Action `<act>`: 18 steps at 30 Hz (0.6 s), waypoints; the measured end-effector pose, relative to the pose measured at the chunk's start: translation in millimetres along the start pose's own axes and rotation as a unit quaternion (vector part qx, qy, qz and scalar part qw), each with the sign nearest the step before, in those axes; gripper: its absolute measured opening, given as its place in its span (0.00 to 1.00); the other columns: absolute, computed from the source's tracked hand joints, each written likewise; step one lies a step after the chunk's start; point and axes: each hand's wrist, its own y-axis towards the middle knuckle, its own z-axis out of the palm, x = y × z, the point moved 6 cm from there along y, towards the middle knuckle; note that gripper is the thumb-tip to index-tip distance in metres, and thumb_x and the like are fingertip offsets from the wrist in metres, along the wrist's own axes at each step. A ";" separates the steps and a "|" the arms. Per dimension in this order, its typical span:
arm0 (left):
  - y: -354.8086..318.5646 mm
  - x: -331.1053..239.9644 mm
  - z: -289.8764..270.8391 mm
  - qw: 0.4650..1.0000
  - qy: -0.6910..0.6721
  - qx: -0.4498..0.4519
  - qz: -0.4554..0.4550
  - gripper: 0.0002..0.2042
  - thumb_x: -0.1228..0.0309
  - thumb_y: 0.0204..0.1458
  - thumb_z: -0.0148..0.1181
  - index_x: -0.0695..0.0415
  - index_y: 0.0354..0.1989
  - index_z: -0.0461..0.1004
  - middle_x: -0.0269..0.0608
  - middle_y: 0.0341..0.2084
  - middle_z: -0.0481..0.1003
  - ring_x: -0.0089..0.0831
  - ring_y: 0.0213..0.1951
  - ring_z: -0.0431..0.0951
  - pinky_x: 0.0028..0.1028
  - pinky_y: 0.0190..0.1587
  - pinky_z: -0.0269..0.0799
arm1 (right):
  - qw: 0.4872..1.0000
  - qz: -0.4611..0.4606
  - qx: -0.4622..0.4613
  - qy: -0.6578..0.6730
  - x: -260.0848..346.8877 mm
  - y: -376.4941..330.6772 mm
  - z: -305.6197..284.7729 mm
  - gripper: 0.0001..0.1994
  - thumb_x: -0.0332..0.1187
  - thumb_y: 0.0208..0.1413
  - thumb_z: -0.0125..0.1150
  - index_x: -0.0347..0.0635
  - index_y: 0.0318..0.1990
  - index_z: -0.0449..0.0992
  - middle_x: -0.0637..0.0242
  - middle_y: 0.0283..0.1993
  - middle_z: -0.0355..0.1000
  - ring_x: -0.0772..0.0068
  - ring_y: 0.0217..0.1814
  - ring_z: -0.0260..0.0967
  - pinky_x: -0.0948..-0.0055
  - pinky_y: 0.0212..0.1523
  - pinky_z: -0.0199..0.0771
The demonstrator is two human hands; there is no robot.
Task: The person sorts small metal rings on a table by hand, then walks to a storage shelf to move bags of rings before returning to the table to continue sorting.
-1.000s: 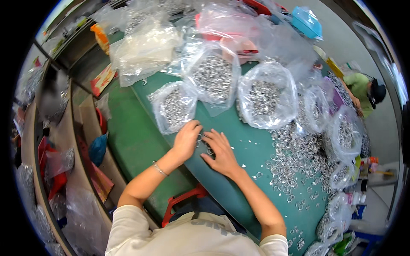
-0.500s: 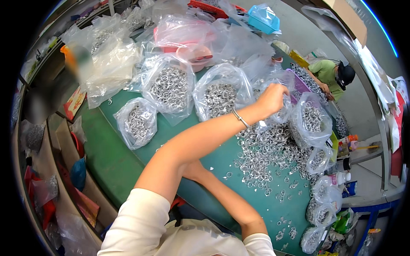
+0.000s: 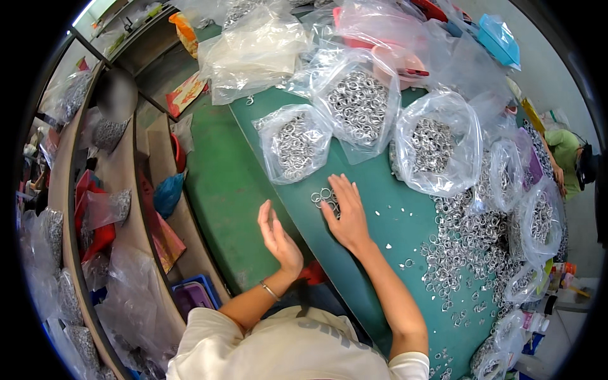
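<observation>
Off the near edge of the green table, my left hand (image 3: 278, 244) hangs in the air with its fingers extended and nothing in it. My right hand (image 3: 347, 218) lies on the tabletop, fingers stretched out, against a small cluster of silver metal rings (image 3: 323, 197); part of the cluster is hidden under the fingers. Just beyond sits a small clear plastic bag of rings (image 3: 296, 149). Behind it stand a larger open bag of rings (image 3: 358, 104) and another open bag (image 3: 434, 145). A wide loose pile of rings (image 3: 468, 244) covers the table's right side.
Clear plastic sheets (image 3: 259, 57), a pink basin (image 3: 396, 63) and a blue basket (image 3: 497, 41) crowd the far side. More filled bags (image 3: 541, 218) line the right edge. Another person (image 3: 563, 158) works at the far right. Shelves with bags (image 3: 107, 209) stand at left.
My left hand has swung back from the bags on the right to the table's near edge, and is now open. My right hand, hidden before, now shows beside the small ring cluster. The view has turned left.
</observation>
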 end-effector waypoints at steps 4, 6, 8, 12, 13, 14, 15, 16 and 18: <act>-7.2 24.8 18.8 0.990 -0.088 -0.002 -0.111 0.23 0.69 0.64 0.31 0.68 0.65 0.46 0.52 0.67 0.46 0.40 0.69 0.43 0.36 0.70 0.36 | 0.996 -0.052 0.064 -0.044 23.3 -5.3 21.5 0.19 0.38 0.55 0.56 0.36 0.51 0.71 0.54 0.60 0.63 0.49 0.67 0.53 0.48 0.66 0.48; -4.7 25.7 19.4 0.988 -0.098 0.011 -0.115 0.24 0.70 0.64 0.31 0.69 0.65 0.46 0.51 0.67 0.46 0.38 0.69 0.44 0.34 0.69 0.37 | 0.994 -0.057 0.094 -0.026 31.3 -12.3 31.5 0.19 0.38 0.56 0.55 0.36 0.51 0.71 0.55 0.60 0.64 0.49 0.67 0.53 0.48 0.66 0.48; -3.2 22.0 18.5 0.988 -0.080 0.012 -0.133 0.23 0.69 0.63 0.30 0.71 0.64 0.49 0.50 0.67 0.48 0.38 0.69 0.46 0.32 0.68 0.41 | 0.992 -0.057 0.113 0.009 43.3 -22.7 39.8 0.17 0.35 0.59 0.50 0.35 0.51 0.71 0.54 0.59 0.64 0.48 0.67 0.54 0.50 0.67 0.46; -7.2 8.5 14.7 0.982 -0.084 0.017 -0.166 0.21 0.71 0.63 0.34 0.70 0.61 0.56 0.48 0.63 0.56 0.32 0.61 0.57 0.29 0.62 0.53 | 0.992 -0.016 0.043 0.119 59.1 -30.9 43.7 0.16 0.35 0.60 0.47 0.32 0.48 0.71 0.51 0.55 0.67 0.51 0.60 0.62 0.56 0.63 0.56; -11.9 5.6 14.8 0.981 -0.089 0.018 -0.171 0.20 0.71 0.63 0.35 0.70 0.60 0.58 0.47 0.62 0.58 0.31 0.59 0.60 0.28 0.60 0.55 | 0.982 0.026 0.041 0.180 57.4 -31.0 45.2 0.15 0.35 0.61 0.46 0.32 0.48 0.72 0.51 0.54 0.67 0.52 0.58 0.64 0.59 0.61 0.59; -16.0 3.4 16.6 0.980 -0.095 0.019 -0.177 0.20 0.71 0.63 0.36 0.70 0.60 0.60 0.47 0.61 0.60 0.29 0.57 0.63 0.27 0.59 0.58 | 0.968 0.068 0.037 0.237 55.1 -30.2 44.1 0.15 0.34 0.61 0.46 0.32 0.47 0.72 0.51 0.53 0.68 0.53 0.55 0.67 0.61 0.59 0.62; -18.4 1.0 16.9 0.978 -0.100 0.019 -0.182 0.19 0.72 0.63 0.37 0.69 0.59 0.61 0.46 0.60 0.62 0.28 0.55 0.66 0.26 0.57 0.61 | 0.949 0.109 0.032 0.293 52.2 -30.1 43.8 0.15 0.34 0.62 0.45 0.31 0.46 0.73 0.51 0.52 0.69 0.55 0.53 0.69 0.64 0.56 0.65; -20.0 0.7 17.2 0.978 -0.104 0.015 -0.182 0.19 0.72 0.63 0.38 0.69 0.58 0.63 0.45 0.59 0.64 0.26 0.53 0.69 0.25 0.56 0.64 | 0.934 0.115 0.000 0.339 43.4 -30.6 46.5 0.17 0.36 0.65 0.43 0.30 0.45 0.73 0.55 0.47 0.72 0.65 0.49 0.69 0.68 0.55 0.67; -20.3 3.3 18.1 0.975 -0.113 0.010 -0.189 0.17 0.74 0.62 0.39 0.69 0.55 0.66 0.48 0.58 0.65 0.30 0.56 0.67 0.29 0.59 0.61 | 0.859 0.217 -0.027 0.463 34.0 -39.0 51.5 0.16 0.35 0.66 0.43 0.30 0.44 0.74 0.57 0.47 0.73 0.68 0.47 0.70 0.72 0.50 0.69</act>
